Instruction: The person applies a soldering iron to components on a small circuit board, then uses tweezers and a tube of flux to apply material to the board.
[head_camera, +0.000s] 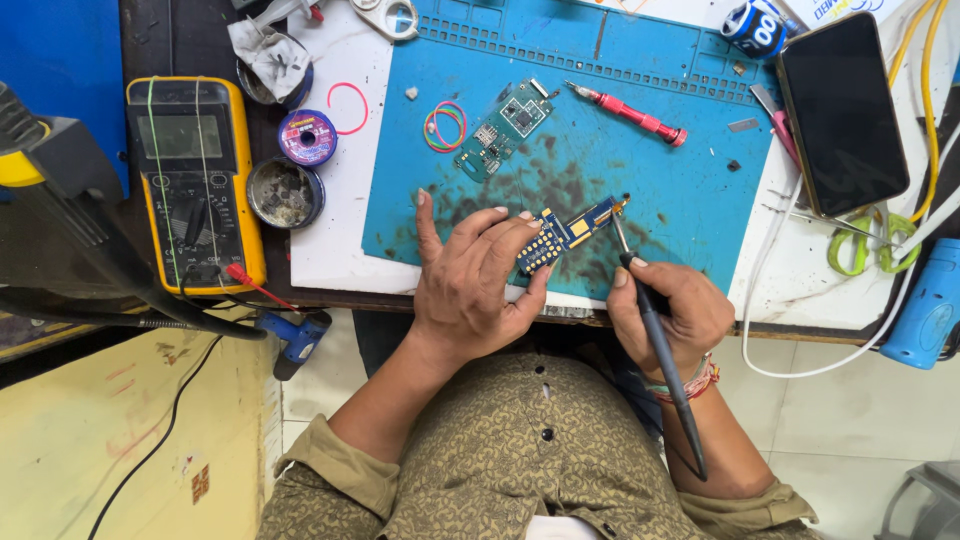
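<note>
My left hand (472, 280) pinches a small blue circuit board (566, 234) with gold pads, holding it tilted over the blue work mat (690, 190). My right hand (668, 310) grips a dark soldering iron (660, 350) like a pen; its thin tip touches the far end of the blue board. A green circuit board (504, 128) lies flat on the mat farther back, apart from both hands.
A red screwdriver (630, 112) and coloured rubber bands (445, 126) lie on the mat. A yellow multimeter (195, 180), a solder spool (307, 137) and a round tin (285, 193) sit left. A black phone (842, 110), cables and a blue tool (925, 310) are right.
</note>
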